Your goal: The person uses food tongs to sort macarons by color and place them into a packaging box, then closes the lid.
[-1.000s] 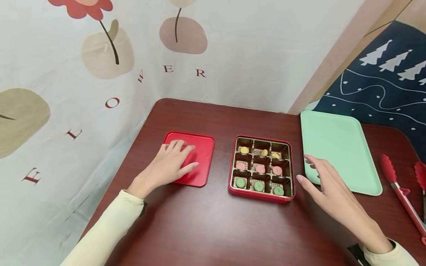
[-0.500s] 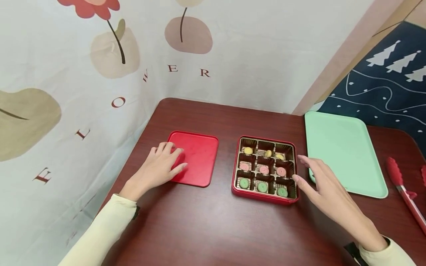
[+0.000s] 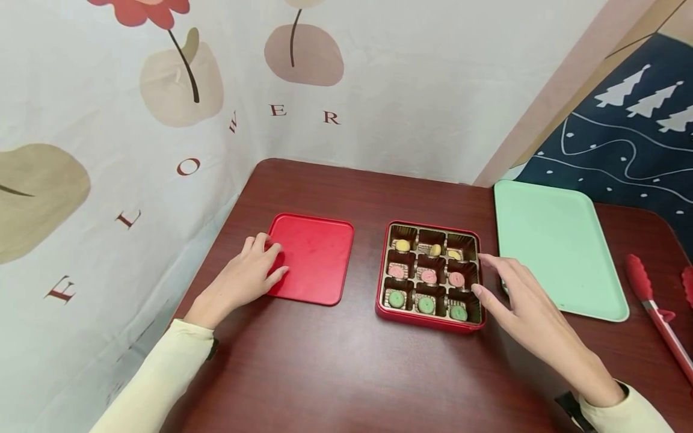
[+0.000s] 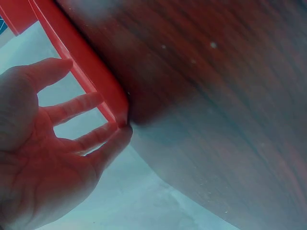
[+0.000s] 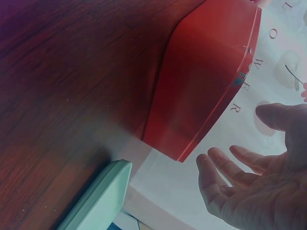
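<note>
A flat red square tin lid (image 3: 316, 258) lies on the table, left of the box. My left hand (image 3: 238, 279) is at its left side, fingers spread and loosely bent. In the left wrist view the fingertips (image 4: 115, 132) meet the rim of the lid (image 4: 91, 62). A red square tin box (image 3: 433, 325) has a gold-brown tray inside with yellow, pink and green round pieces, such as a green one (image 3: 426, 304). Beside the box's right wall hovers my right hand (image 3: 533, 307), fingers extended; the right wrist view shows a gap between those fingers and the box (image 5: 206, 72).
A mint-green tray (image 3: 557, 246) lies right of the box, partly behind my right hand. Red-tipped tongs (image 3: 657, 313) rest at the far right. A white printed cloth (image 3: 406, 90) hangs behind the dark wooden table (image 3: 346, 373).
My left hand has drawn leftward, from over the lid to its left edge. My right hand has come closer to the right side of the box. The lid and box look unmoved.
</note>
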Demonstrator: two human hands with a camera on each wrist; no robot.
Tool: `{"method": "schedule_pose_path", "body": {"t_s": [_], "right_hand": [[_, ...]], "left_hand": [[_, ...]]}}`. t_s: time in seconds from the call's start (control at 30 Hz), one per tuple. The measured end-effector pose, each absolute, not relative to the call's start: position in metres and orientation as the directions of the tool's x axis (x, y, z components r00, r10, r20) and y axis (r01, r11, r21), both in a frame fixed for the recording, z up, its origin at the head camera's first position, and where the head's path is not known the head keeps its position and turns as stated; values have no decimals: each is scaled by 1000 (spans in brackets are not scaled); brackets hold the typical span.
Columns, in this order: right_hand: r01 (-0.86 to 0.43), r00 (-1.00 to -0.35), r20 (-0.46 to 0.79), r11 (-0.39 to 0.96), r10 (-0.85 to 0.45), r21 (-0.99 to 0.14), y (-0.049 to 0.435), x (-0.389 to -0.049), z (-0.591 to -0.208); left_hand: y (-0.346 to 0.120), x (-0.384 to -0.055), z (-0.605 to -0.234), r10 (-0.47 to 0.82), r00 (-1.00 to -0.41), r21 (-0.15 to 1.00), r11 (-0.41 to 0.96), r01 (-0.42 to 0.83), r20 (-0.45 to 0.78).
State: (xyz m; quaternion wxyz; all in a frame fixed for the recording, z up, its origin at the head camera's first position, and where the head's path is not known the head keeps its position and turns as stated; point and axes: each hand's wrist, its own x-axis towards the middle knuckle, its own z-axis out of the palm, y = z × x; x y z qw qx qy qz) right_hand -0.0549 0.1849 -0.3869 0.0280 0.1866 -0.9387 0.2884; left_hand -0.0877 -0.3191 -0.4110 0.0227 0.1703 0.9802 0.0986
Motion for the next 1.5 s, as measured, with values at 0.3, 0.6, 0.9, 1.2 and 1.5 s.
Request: {"method": "schedule_pose_path", "body": {"t_s": [0.3,0.6,0.9,1.2,1.5], "right_hand": [[-412,-909,192,732,-369,-542,178,-59,-386],[-430,-901,193,737,-388,-522,171,-62,-385],[-425,-902,184,732,-390,-533,162,-64,-385],[-458,-885,202,710,-419,-535,150,-68,-384],[-485,-870,213,690,-445,-538,136,-73,-383]], "left_hand": [[-328,-89,-423,351,-931,251,897,364,97],[-333,-93,-426,367,-925,127,917,378,102],[-335,-91,-420,312,-933,281,892,353,181],[-312,-83,-393,202,-947,425,856,295,250],[-307,-80,-379,140,-915,489,809,326,379]]}}
